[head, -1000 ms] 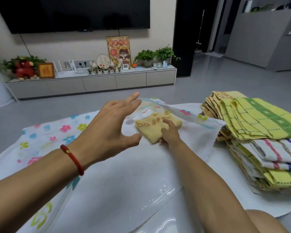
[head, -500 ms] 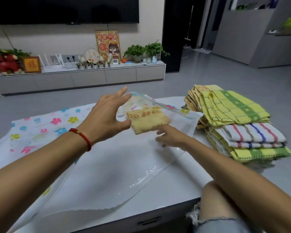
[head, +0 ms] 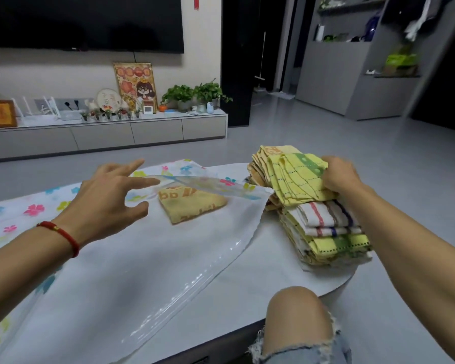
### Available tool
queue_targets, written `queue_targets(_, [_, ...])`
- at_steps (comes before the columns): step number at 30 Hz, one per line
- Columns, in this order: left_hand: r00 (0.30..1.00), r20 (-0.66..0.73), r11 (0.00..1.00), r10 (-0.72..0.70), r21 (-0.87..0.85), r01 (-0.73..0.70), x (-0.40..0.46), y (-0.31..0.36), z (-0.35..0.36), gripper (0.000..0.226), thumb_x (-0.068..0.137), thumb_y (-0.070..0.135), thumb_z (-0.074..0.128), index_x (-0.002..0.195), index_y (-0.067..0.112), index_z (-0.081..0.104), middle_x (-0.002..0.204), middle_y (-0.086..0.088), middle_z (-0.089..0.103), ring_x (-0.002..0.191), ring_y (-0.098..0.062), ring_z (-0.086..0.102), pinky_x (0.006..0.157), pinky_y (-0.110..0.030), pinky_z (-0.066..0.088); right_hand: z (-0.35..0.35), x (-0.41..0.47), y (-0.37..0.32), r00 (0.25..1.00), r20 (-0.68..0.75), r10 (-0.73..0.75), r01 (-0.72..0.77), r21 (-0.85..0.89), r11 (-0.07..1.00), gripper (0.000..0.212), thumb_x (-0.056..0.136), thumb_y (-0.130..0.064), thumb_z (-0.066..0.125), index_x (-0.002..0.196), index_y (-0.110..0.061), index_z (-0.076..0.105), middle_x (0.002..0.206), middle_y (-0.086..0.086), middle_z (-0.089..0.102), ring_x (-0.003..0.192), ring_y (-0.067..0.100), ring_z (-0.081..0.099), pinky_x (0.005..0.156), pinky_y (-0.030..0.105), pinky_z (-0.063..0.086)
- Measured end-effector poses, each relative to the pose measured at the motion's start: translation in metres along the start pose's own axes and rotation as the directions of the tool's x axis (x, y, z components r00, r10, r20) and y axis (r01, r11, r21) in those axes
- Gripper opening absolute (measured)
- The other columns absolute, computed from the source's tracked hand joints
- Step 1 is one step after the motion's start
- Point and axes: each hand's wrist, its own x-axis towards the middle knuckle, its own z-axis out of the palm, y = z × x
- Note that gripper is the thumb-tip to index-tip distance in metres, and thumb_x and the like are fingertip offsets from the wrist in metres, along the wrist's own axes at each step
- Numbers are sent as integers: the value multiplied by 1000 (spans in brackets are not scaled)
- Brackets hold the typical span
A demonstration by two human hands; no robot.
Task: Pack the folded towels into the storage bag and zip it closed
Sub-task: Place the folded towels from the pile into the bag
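the bag (head: 132, 261) lies flat on the table (head: 268, 282), its mouth toward the stack (head: 323, 227) of folded towels at the right. one orange towel (head: 192, 206) sits just inside the mouth. the left hand (head: 111, 203) hovers over the bag's raised top flap, fingers spread apart. the right hand (head: 339, 177) rests on the stack, fingers closed on the top yellow towel (head: 297, 182).
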Motion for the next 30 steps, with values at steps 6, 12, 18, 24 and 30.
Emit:
queue_targets(6, [1000,-4,1000,-13,-4,13,1,-2,4,54,82,32,72,133,42,58,158,6,34,133,-35,35,104,-60,40,3,37,0,994,88,71,-71,1,997,49,90,-14,70,136,-18,53,136,17,59,124,41,54,105,52,48])
queue_targets(12, [999,32,999,-32,18,32,3,1,2,55,83,33,70,135,41,56,157,3,36,132,-35,37,106,-57,39,-48,27,-3,841,539,-49,-226,431,874,58,91,0,71,133,-36,53,124,14,57,100,38,68,65,45,64])
queue_targets(18, [991,114,997,-73,10,72,-9,3,-1,61,85,38,64,143,43,44,156,-8,37,137,-35,38,111,-54,35,-92,-50,-36,739,520,-428,-109,720,685,26,94,-14,65,115,-23,78,114,20,76,77,30,78,61,36,63])
queue_targets(24, [983,163,996,-85,37,80,-18,13,-6,71,86,37,61,151,36,31,161,-4,28,141,-36,29,108,-61,35,-21,-169,-142,506,628,-591,55,660,749,32,94,-8,65,122,-19,77,116,9,78,98,24,77,85,35,63])
queue_targets(30, [962,220,974,-161,190,119,-76,-17,5,62,86,43,58,144,44,36,159,-4,27,135,-34,33,96,-54,45,15,-198,-200,686,511,-518,-140,791,595,53,93,-4,61,141,-24,62,128,9,70,115,35,70,101,55,56])
